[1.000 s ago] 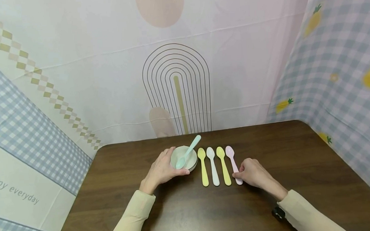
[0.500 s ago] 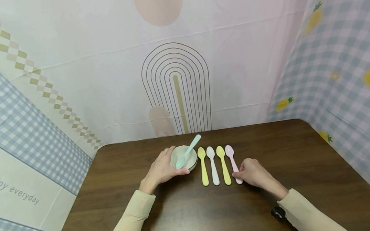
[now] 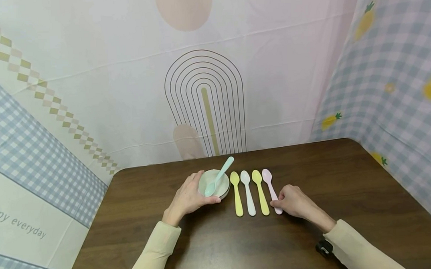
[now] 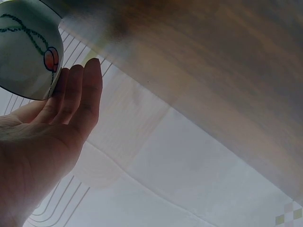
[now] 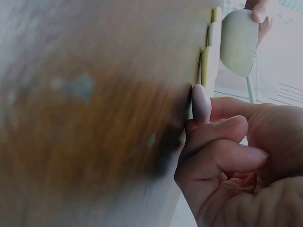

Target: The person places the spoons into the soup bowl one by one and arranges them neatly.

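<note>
On the left, my left hand (image 3: 189, 196) holds a small pale bowl (image 3: 223, 186), its thumb at the near side and its fingers round the far side. A mint-green spoon (image 3: 222, 171) lies across the bowl, handle over the rim. The left wrist view shows a painted red and green pattern on the bowl's outside (image 4: 23, 56). My right hand (image 3: 295, 202) pinches the lower handle of a pink spoon (image 3: 270, 183) on the table. In the right wrist view the spoon's handle end (image 5: 201, 105) sticks out between thumb and curled fingers.
Between bowl and pink spoon lie a yellow spoon (image 3: 237, 197), a white spoon (image 3: 249, 195) and another yellow spoon (image 3: 262, 194), side by side, handles toward me. They rest on a dark wooden table (image 3: 235, 246). A patterned cloth (image 3: 127, 94) hangs behind it.
Both hands, the bowl and the spoons stay as they were. Only the head view has shifted very slightly.
</note>
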`<act>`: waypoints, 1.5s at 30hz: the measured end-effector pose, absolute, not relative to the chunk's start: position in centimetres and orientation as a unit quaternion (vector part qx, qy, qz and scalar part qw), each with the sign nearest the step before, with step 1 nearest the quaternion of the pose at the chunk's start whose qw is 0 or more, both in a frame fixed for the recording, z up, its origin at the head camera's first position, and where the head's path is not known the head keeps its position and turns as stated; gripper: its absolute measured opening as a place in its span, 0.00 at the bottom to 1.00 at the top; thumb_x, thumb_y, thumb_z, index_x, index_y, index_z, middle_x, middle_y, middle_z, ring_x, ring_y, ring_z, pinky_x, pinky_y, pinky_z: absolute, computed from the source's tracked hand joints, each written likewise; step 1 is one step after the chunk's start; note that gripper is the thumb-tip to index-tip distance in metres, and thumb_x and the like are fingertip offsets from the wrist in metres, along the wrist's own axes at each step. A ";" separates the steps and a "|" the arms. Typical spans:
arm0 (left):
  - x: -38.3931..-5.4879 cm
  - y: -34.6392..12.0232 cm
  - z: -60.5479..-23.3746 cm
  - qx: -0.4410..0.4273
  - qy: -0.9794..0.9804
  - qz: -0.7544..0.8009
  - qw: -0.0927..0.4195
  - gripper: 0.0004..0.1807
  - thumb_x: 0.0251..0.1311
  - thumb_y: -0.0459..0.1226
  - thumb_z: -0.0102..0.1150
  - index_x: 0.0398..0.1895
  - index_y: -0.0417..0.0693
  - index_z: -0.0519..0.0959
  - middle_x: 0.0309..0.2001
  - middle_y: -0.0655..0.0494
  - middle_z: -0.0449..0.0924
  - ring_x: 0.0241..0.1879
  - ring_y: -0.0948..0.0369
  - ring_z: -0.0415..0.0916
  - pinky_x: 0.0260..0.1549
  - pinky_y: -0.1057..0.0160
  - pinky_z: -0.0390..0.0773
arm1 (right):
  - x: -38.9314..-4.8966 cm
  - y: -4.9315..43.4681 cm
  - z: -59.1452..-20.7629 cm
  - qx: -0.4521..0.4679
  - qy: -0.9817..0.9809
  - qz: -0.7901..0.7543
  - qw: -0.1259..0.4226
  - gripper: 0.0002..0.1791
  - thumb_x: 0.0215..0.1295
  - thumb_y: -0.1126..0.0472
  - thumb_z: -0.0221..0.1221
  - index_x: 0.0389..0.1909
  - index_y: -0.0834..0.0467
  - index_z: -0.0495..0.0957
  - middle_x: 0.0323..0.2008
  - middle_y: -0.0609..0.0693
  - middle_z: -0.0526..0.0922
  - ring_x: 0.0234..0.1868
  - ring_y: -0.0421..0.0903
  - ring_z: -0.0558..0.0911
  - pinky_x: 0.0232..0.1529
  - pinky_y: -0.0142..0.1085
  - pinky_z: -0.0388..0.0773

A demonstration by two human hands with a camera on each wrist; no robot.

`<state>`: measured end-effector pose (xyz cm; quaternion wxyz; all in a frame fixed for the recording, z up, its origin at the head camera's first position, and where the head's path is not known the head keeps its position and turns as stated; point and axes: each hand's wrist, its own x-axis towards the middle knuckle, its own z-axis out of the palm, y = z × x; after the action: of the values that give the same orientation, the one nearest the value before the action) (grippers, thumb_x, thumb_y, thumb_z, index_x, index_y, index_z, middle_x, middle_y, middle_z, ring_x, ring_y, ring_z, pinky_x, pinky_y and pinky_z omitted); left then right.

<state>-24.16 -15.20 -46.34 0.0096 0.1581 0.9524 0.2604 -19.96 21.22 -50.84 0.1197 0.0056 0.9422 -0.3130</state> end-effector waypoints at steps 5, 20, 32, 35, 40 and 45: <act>-24.1 -15.2 -46.2 0.159 0.953 0.259 0.010 0.65 0.44 0.66 0.83 0.82 0.44 0.67 0.73 0.43 0.76 0.68 0.48 0.77 0.62 0.43 0.81 | -20.0 21.5 -51.1 -0.031 0.939 -0.322 0.117 0.26 0.68 0.48 0.72 0.12 0.48 0.74 0.13 0.38 0.69 0.17 0.36 0.69 0.21 0.31 0.65; -24.1 -15.2 -46.3 0.159 0.952 0.261 0.009 0.65 0.43 0.66 0.83 0.82 0.44 0.67 0.74 0.43 0.76 0.69 0.47 0.77 0.63 0.43 0.81 | -21.5 22.4 -54.2 -0.017 0.940 -0.318 0.120 0.26 0.68 0.47 0.72 0.12 0.48 0.75 0.12 0.39 0.72 0.17 0.38 0.72 0.22 0.33 0.69; -24.2 -15.2 -46.2 0.159 0.952 0.261 0.011 0.65 0.44 0.66 0.83 0.82 0.44 0.67 0.73 0.42 0.76 0.68 0.48 0.77 0.63 0.43 0.81 | -20.3 21.5 -51.0 -0.022 0.920 -0.371 0.123 0.24 0.70 0.53 0.69 0.14 0.51 0.74 0.12 0.40 0.73 0.15 0.37 0.73 0.20 0.32 0.67; -24.2 -15.2 -46.2 0.159 0.951 0.264 0.011 0.65 0.44 0.65 0.83 0.82 0.44 0.67 0.74 0.43 0.76 0.68 0.48 0.77 0.63 0.43 0.81 | -19.1 20.6 -48.8 -0.015 0.911 -0.396 0.119 0.23 0.70 0.56 0.69 0.16 0.53 0.73 0.12 0.41 0.72 0.15 0.37 0.72 0.20 0.31 0.64; -24.1 -15.2 -46.2 0.156 0.952 0.264 0.014 0.65 0.44 0.65 0.83 0.82 0.44 0.67 0.74 0.43 0.76 0.69 0.48 0.77 0.64 0.43 0.81 | -18.1 19.7 -47.4 0.009 0.905 -0.409 0.115 0.21 0.71 0.59 0.67 0.17 0.55 0.74 0.11 0.42 0.70 0.13 0.37 0.70 0.19 0.30 0.63; -24.1 -15.2 -46.2 0.156 0.952 0.264 0.013 0.64 0.44 0.65 0.83 0.82 0.45 0.67 0.73 0.43 0.77 0.68 0.49 0.77 0.62 0.43 0.81 | -18.1 19.6 -47.4 0.024 0.898 -0.425 0.113 0.20 0.72 0.60 0.65 0.18 0.56 0.75 0.12 0.44 0.72 0.12 0.38 0.71 0.17 0.30 0.65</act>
<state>-24.14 -15.16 -46.19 0.0131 0.1555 0.9519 0.2638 -18.09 19.55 -47.41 0.1125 0.0235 0.8977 -0.4254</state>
